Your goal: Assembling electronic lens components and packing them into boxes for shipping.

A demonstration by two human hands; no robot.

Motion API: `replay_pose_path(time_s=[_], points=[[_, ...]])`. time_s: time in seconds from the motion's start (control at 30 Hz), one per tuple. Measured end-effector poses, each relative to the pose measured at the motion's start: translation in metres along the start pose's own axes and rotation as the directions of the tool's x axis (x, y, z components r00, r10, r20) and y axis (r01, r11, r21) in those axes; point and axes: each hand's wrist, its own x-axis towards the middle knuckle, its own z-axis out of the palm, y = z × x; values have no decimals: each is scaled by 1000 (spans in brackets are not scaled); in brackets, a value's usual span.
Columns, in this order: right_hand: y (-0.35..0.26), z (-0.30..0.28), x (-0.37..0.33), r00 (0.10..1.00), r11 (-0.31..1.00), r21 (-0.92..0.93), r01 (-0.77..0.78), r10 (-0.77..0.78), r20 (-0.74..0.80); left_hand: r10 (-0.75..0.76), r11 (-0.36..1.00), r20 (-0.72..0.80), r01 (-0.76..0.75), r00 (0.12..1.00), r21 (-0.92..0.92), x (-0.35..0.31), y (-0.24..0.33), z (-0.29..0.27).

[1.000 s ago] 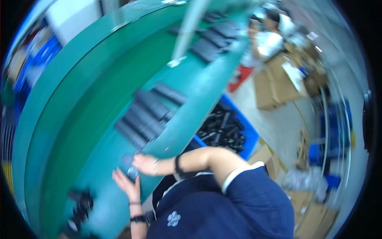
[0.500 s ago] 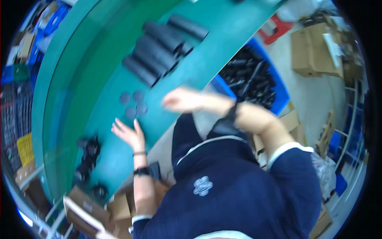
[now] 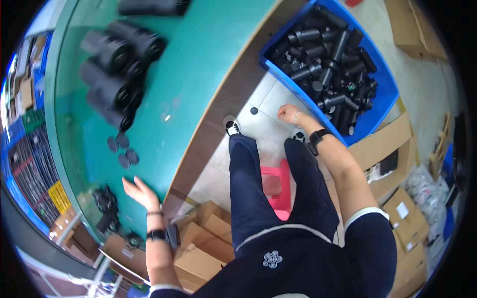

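Observation:
My left hand hovers at or rests on the green table, palm up, with fingers and thumb stretched out and nothing in it. Just beyond its fingertips lie several dark round discs. My right hand is off the table, above the floor beside the blue bin. Its fingers are curled together, and no object shows in them. A small black disc shows against the floor tiles, to the left of my right hand and apart from it.
Several black cylinders lie farther along the table. Black tubular parts fill the bin. A pink stool stands between my legs. Open cardboard boxes sit below the table; dark parts lie at its left.
My view has turned down and right, toward the floor and bin. My right hand has moved from over the table edge to beside the bin. The black disc on the floor has come into view.

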Motion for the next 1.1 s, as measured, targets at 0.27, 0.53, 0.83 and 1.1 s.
replay_pose_path(time_s=[0.27,0.53,0.83,1.1], points=[[113,159,143,967,965,-63,-254,252,-43,-160,978,146,177,976,-107,-7,-23,-8],[143,265,238,983,923,-347,-165,126,-130,-101,993,302,117,948,-35,-9,-19,-9],[178,295,303,950,749,-663,6,-212,-231,-110,983,308,149,945,-106,-8,-13,-5],[65,250,229,965,959,-146,242,-253,-65,-215,912,377,324,901,-253,-21,-18,-7]])
